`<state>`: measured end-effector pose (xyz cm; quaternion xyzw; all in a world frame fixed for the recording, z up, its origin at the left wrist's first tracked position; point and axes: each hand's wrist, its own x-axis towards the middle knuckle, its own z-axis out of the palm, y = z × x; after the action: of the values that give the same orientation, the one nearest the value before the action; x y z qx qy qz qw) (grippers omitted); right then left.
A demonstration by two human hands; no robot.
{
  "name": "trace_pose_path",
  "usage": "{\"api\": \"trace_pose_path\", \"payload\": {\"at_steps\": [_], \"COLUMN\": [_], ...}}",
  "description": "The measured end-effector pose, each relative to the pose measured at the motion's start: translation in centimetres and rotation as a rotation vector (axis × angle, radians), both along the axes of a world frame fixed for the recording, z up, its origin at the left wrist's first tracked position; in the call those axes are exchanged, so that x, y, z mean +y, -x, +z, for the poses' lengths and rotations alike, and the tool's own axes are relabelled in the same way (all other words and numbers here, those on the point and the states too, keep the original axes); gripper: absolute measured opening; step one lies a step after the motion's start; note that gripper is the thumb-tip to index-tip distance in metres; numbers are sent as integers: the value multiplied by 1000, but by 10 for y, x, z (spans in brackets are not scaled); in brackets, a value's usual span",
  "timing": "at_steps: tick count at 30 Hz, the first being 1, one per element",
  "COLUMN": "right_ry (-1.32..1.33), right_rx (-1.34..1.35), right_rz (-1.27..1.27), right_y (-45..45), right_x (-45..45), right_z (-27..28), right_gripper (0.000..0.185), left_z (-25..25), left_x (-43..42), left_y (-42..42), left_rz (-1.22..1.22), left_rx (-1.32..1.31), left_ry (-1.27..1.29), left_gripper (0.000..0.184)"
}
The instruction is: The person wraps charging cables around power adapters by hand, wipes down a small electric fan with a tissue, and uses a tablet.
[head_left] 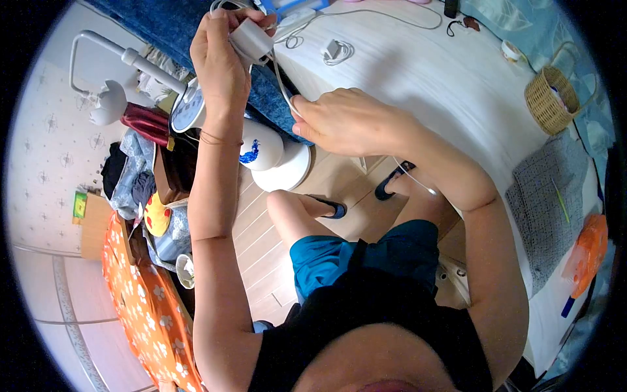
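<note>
My left hand (221, 59), raised at the top of the head view, is closed around a white charger block (251, 40) with loops of cable gathered at the fingers. From the block a white charging cable (279, 77) runs down into my right hand (346, 121), whose thumb and fingers pinch it. Beyond that hand the free length of cable hangs, its small bright tip (432, 191) dangling above my leg. Another white charger (332, 49) with its cord coiled beside it lies on the white bed sheet (392, 72).
A wicker basket (548, 98), a grey woven mat (548, 202) and an orange bag (590, 245) are along the right side. To the left stand a white lamp (160, 72), a white fan-like appliance (281, 160) and an orange paw-print cover (147, 300). A blue tray (294, 8) sits at the top.
</note>
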<state>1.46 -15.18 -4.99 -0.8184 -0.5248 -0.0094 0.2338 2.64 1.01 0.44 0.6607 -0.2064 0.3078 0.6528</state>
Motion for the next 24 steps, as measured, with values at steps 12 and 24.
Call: {"api": "trace_pose_path", "payload": {"at_steps": [12, 24], "right_ry": [-327, -655], "right_rx": [-3, 344], "right_rz": [64, 167], "right_y": [-19, -66], "right_x": [-36, -53], "right_z": [32, 41], "right_gripper": [30, 12], "left_z": [-34, -38], "left_x": [-19, -42], "left_y": [0, 15], "left_rz": [-11, -666], "left_rx": [69, 434], "left_ry": [-373, -82], "left_gripper": [30, 32]}}
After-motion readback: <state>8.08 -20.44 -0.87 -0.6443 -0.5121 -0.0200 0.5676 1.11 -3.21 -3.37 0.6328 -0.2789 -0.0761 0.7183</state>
